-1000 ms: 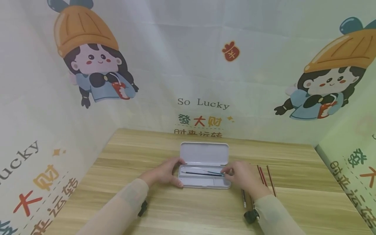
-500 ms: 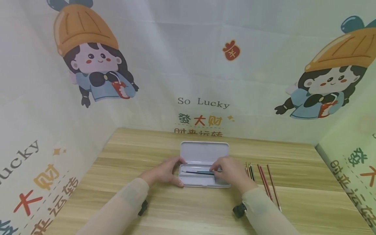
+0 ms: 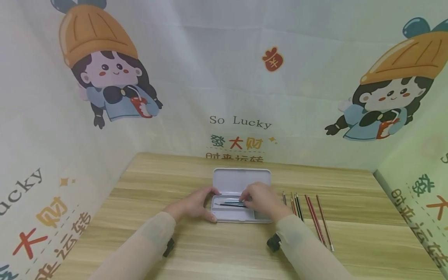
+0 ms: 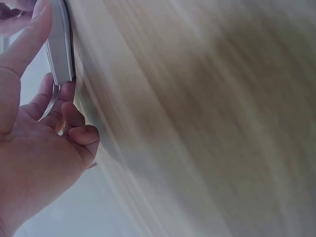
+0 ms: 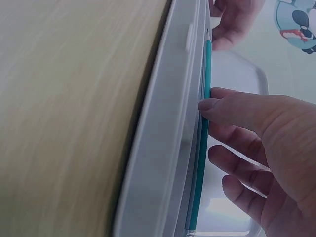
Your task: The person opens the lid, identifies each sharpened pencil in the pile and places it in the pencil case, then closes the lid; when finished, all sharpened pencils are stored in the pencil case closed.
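Note:
An open white pencil case (image 3: 229,216) lies on the table, its lid (image 3: 227,181) tipped back behind it. My left hand (image 3: 196,204) holds the case's left end, thumb at the front and fingers at the rear corner. In the left wrist view, the case's end (image 4: 61,49) sits between the thumb and fingers of that hand. My right hand (image 3: 264,200) reaches over the case's right half. Between its thumb and index finger it pinches a teal pencil (image 5: 200,168), lying lengthwise along the case. A dark pencil (image 3: 227,205) lies beside it inside.
Right of the case, several pencils lie roughly side by side on the wooden table (image 3: 364,233). Among them are a red pencil (image 3: 316,219), a brown pencil (image 3: 325,222) and a dark pencil (image 3: 298,206). A printed cloth wall (image 3: 189,77) stands behind the table.
My right hand has slid left over the case with the teal pencil, which now lies farther left beside the dark one. More loose pencils show at the right. The left hand stays in place.

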Demonstrator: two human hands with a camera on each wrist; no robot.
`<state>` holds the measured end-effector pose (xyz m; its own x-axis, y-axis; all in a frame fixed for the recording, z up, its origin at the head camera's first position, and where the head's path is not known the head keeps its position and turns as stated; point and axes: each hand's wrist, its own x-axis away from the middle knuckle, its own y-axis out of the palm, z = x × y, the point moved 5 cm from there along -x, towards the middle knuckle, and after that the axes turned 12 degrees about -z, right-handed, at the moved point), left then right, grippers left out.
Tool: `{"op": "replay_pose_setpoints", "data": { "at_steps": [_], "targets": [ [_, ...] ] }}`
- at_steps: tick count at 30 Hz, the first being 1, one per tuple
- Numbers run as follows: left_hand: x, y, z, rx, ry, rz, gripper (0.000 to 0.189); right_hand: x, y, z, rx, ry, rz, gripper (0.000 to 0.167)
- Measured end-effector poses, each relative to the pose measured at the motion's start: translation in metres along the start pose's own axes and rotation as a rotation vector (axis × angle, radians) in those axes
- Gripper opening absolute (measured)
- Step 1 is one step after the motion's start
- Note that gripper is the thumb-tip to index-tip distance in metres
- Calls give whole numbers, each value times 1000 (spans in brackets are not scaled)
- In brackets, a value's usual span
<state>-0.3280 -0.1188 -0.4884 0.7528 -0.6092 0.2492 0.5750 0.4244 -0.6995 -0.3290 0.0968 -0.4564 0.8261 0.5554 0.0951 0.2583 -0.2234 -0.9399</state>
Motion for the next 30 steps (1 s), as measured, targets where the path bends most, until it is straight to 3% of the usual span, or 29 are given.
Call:
{"op": "replay_pose_setpoints", "data": {
  "at_steps": [12, 30],
  "targets": [
    [-2, 1, -2, 4, 24, 3, 82, -13, 8, -7, 16, -9, -14, 9],
    [-1, 1, -1, 8, 24, 13, 81, -9, 8, -6, -13, 4, -51, 7]
  ]
}}
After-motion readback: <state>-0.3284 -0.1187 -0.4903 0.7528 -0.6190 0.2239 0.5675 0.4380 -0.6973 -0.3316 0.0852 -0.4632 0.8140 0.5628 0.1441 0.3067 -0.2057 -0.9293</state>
